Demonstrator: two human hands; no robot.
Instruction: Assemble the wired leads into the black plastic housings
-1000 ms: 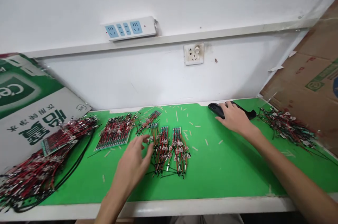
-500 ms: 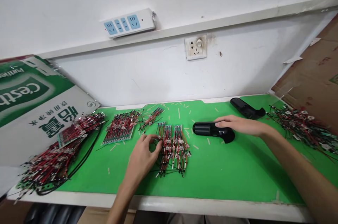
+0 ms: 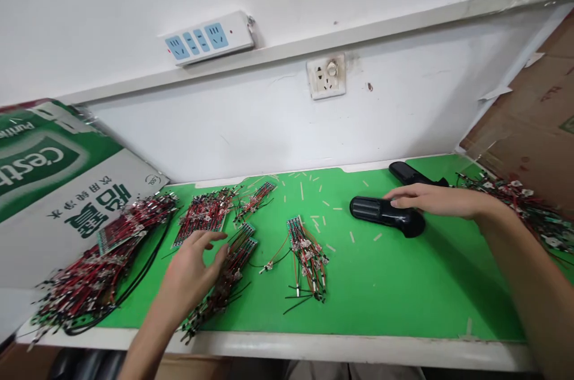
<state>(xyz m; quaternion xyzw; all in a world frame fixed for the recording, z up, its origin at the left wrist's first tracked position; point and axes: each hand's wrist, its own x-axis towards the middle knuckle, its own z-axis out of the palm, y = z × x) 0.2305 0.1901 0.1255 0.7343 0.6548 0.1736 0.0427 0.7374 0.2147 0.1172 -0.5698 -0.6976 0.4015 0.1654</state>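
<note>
Fingers apart, my left hand (image 3: 192,269) is beside a bundle of wired circuit strips (image 3: 233,266), its thumb close to or touching the bundle's edge. Another wired bundle (image 3: 307,251) lies on the green mat near the middle, with loose wires around it. My right hand (image 3: 415,198) rests over the handle end of a black handheld tool (image 3: 379,213), fingers stretched across it; part of the tool is hidden beneath the hand. A second black tool (image 3: 406,174) lies just behind the right hand.
Wired boards (image 3: 206,210) and a small strip (image 3: 255,198) lie at the back left. A large wire pile (image 3: 89,278) fills the left end by a printed carton (image 3: 89,183); another pile (image 3: 529,207) lies right. Thin pale scraps dot the green mat (image 3: 403,290).
The left bundle has shifted left, away from the middle bundle, and now lies slanted. My left hand has moved left and its fingers have opened. My right hand and the black tool have moved right.
</note>
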